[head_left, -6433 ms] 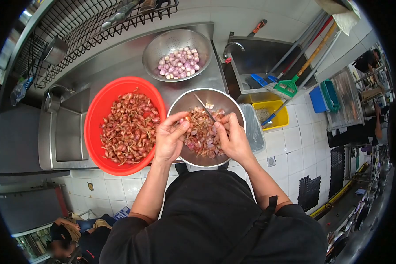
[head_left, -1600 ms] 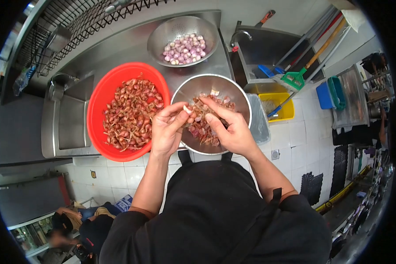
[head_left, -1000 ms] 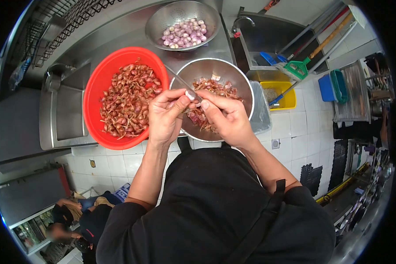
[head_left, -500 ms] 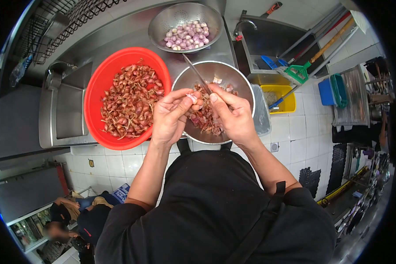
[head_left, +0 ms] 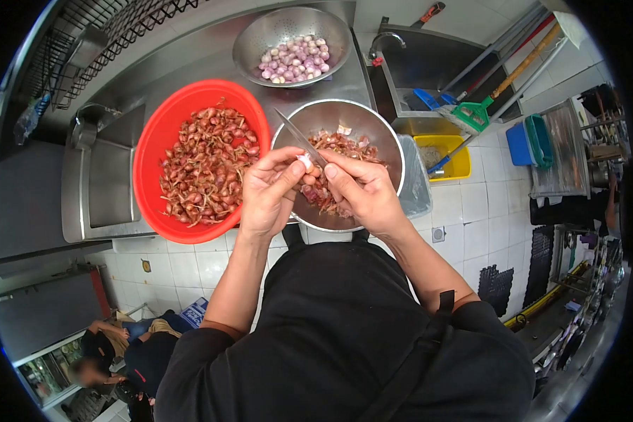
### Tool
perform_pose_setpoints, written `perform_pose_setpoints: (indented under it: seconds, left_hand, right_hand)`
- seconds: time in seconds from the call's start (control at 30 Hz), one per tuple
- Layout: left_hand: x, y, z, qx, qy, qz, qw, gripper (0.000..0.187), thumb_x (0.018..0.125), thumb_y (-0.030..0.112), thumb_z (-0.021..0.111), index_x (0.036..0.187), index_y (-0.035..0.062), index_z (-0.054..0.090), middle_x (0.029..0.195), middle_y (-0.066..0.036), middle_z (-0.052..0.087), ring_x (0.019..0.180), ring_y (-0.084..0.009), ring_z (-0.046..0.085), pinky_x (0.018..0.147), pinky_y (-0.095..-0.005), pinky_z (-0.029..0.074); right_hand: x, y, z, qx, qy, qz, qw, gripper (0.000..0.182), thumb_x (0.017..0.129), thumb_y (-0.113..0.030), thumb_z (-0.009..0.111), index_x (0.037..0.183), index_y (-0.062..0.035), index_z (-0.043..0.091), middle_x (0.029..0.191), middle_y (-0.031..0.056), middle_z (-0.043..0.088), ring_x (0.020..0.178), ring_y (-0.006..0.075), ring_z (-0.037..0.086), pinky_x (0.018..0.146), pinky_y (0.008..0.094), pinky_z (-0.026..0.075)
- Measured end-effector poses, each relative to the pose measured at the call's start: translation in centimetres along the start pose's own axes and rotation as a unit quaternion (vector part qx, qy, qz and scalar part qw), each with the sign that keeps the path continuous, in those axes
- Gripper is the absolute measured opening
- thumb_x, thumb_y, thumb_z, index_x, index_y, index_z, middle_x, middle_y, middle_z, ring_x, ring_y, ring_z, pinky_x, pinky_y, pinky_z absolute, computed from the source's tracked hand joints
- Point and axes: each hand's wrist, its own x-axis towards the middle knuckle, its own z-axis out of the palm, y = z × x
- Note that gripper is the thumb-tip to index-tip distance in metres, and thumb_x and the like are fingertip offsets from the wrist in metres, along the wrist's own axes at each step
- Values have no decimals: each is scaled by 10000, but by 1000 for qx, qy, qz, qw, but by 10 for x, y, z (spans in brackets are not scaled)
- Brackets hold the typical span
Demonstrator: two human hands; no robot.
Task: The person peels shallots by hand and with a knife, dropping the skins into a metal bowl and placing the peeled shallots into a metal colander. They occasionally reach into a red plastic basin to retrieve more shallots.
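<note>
Between the thumb and fingers of my left hand (head_left: 271, 193) is a small pale shallot (head_left: 305, 161). My right hand (head_left: 366, 188) grips a knife (head_left: 297, 131), its blade slanting up and left, close beside the shallot. Both hands are over a steel bowl (head_left: 394, 133) with reddish-brown shallot skins (head_left: 344, 145) in it. To the left, a red tub (head_left: 145, 172) is full of unpeeled shallots (head_left: 207, 165). Behind the bowl, a steel colander (head_left: 250, 42) contains peeled purple-white shallots (head_left: 294, 60). The knife's handle is mostly hidden in my right hand.
A sink (head_left: 109, 183) is at the left, and another basin with a tap (head_left: 387, 39) at the back right. A yellow tub (head_left: 457, 165), a green brush (head_left: 471, 116) and long poles stand to the right. Other people (head_left: 137, 352) are at the lower left.
The knife blade has turned lower and further left, nearer the shallot. My right hand has shifted slightly down and left, while my left hand stays nearly in place.
</note>
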Motion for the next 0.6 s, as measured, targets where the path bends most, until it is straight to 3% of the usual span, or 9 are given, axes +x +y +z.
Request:
perform_pose_setpoints:
  seconds: [0.13,0.2,0.33,0.37,0.4,0.5,0.6]
  left_hand:
    - [0,-2,3,-42,37,-8,998,229,956,3,590,1183,-24,615,1005,-137,698,908,-192,687,825,-287,566]
    - [0,-5,-1,-50,50,-5,997,233,959,9,588,1189,-25,611,1012,-138,696,913,-195,688,834,-290,567]
    - [-1,-8,-1,1,48,36,998,227,949,-4,599,1175,-22,610,1044,-134,685,933,-186,680,844,-287,566]
    - [-1,-9,0,34,52,58,996,227,944,-9,604,1170,-17,610,1058,-129,679,950,-177,671,848,-279,562]
    - [-1,-9,2,34,51,58,996,227,944,-9,604,1170,-17,610,1058,-129,679,950,-177,671,848,-279,562]
    - [-2,-9,12,87,82,95,988,208,918,-42,628,1124,-32,617,1065,-131,674,944,-166,663,849,-280,555]
    - [-3,-7,16,179,104,133,969,166,892,-23,682,1052,-34,639,966,-93,694,875,-129,664,791,-259,553]
  right_hand:
    - [1,7,-9,41,11,61,997,338,1000,-135,568,1280,52,593,941,37,687,799,37,563,724,212,484]
    - [2,7,-11,-16,43,53,998,350,996,-143,577,1277,65,589,911,45,684,826,60,576,755,240,493]
    - [-5,2,-2,-103,48,-54,992,401,986,-132,572,1329,73,531,1134,144,669,1011,133,620,903,284,487]
    - [-8,5,-1,-117,44,-73,990,430,971,-115,581,1352,70,502,1260,201,624,1141,184,611,977,310,459]
    - [-9,4,0,-117,45,-74,989,430,971,-115,581,1352,70,502,1260,201,624,1141,184,611,977,310,459]
    - [-8,-2,7,-232,25,-217,948,415,944,-85,596,1335,42,537,1273,209,624,1190,272,618,974,342,477]
    - [-6,5,9,-248,36,-227,941,381,938,-75,596,1304,27,575,1203,200,661,1138,271,649,937,340,502]
